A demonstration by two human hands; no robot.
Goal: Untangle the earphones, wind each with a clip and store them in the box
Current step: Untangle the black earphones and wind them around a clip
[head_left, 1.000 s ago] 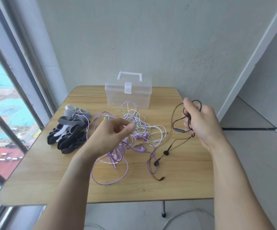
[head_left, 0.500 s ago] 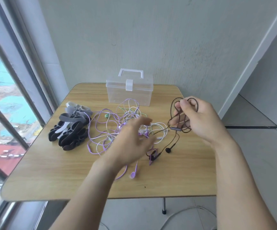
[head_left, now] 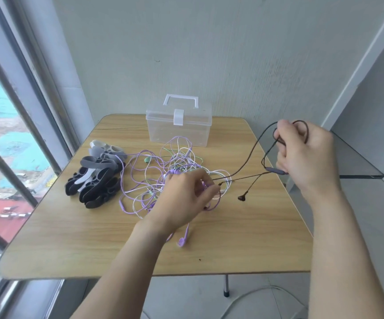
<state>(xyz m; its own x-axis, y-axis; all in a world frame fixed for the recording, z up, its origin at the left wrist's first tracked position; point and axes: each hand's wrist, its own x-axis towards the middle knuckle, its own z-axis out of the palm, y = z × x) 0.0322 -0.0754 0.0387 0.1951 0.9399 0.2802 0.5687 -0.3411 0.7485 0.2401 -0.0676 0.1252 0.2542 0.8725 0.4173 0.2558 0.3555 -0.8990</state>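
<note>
Black and grey cable clips [head_left: 95, 178] piled near table's [head_left: 55, 238] left edge, well left of the fingers. Left hand [head_left: 181, 199], fingers curled, pinches into purple-white-green earphone tangle [head_left: 163, 176] at table centre; one purple earbud [head_left: 181, 241] lies just below the wrist, bare wood toward the front edge. Clear lidded box [head_left: 179, 125] sits shut at far edge, beyond the fingertips. Right hand [head_left: 306, 155], raised over right edge, fingers curled round loops of brown earphone cord [head_left: 246, 162]; its earbud [head_left: 241, 198] dangles between both hands.
</note>
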